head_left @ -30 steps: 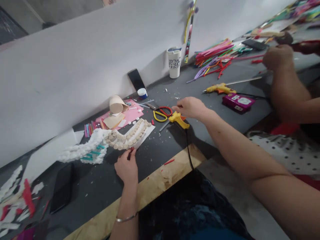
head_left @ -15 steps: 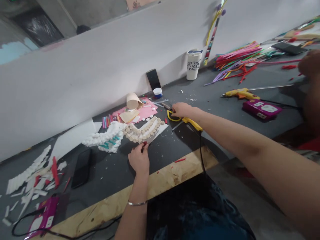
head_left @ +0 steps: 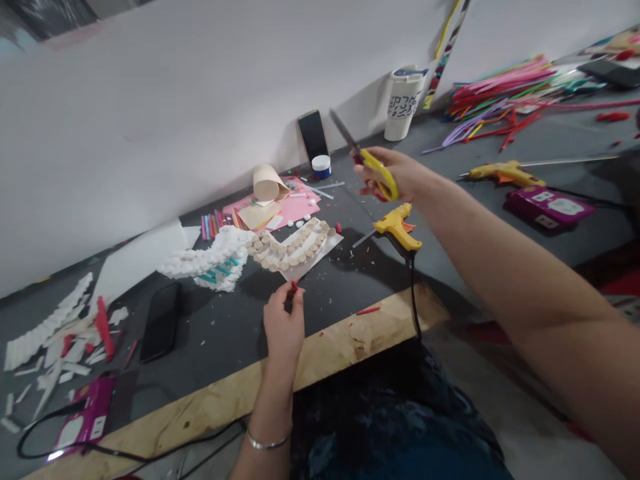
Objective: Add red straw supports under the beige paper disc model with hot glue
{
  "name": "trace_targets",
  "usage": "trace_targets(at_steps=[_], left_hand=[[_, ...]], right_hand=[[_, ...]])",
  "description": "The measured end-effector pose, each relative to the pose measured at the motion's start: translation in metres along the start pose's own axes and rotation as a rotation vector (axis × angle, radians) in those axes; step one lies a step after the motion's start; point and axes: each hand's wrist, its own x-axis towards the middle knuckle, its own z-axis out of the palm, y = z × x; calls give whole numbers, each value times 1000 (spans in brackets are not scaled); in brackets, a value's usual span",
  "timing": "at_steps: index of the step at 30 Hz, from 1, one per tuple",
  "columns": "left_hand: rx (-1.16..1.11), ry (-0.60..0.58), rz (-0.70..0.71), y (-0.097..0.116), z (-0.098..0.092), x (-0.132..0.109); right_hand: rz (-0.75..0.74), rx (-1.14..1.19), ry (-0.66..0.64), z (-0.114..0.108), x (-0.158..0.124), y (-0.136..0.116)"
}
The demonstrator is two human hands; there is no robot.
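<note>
My right hand [head_left: 393,175] holds yellow-handled scissors [head_left: 376,170] up above the table, blades pointing to the upper left. Between the fingertips of my left hand [head_left: 284,313] is a small red piece [head_left: 294,285], its kind too small to make out. Just beyond that hand lies a white card [head_left: 315,259] bearing curved rows of beige round pieces [head_left: 287,250]. A fluffy white piece with teal strips [head_left: 220,257] adjoins it on the left. Below my right hand, a yellow hot glue gun [head_left: 399,228] rests on the table with a clear glue stick poking out.
Left of my hands lie a black phone [head_left: 160,323], white and red scraps [head_left: 75,347] and a purple box [head_left: 83,420]. Behind stand a white cup [head_left: 401,107] and a leaning phone [head_left: 313,137]. Another glue gun [head_left: 505,173] and pipe cleaners [head_left: 505,100] are at right.
My right hand has lifted the scissors off the table, up and to the right. My left hand stays near the card with the red piece, while the view has tilted down slightly.
</note>
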Motion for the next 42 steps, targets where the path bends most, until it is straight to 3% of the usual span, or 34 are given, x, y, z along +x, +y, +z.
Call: trace_targets(at_steps=[3,8,12,20,28,42], left_hand=[[-150,-90,-50,12,-15,-13],[-177,-118,-1,34,-34,-24],[-149,-161,68,41,-41,-30],[-107,-174,116,28,-46,-42],[-54,-195,224,40,-50,-36],[-67,-215,194,43,-51,-39]], right_hand=[[-29,135,-200,-12,-56,-22],[-169,-207,-548,-4,-159,-39],[-261,-315,-594,14,-198,-42],[-292,-462,-542,29,-207,-40],[-403,-503,-505,29,-210,-45],[-297,-437,-614,26,-210,-51]])
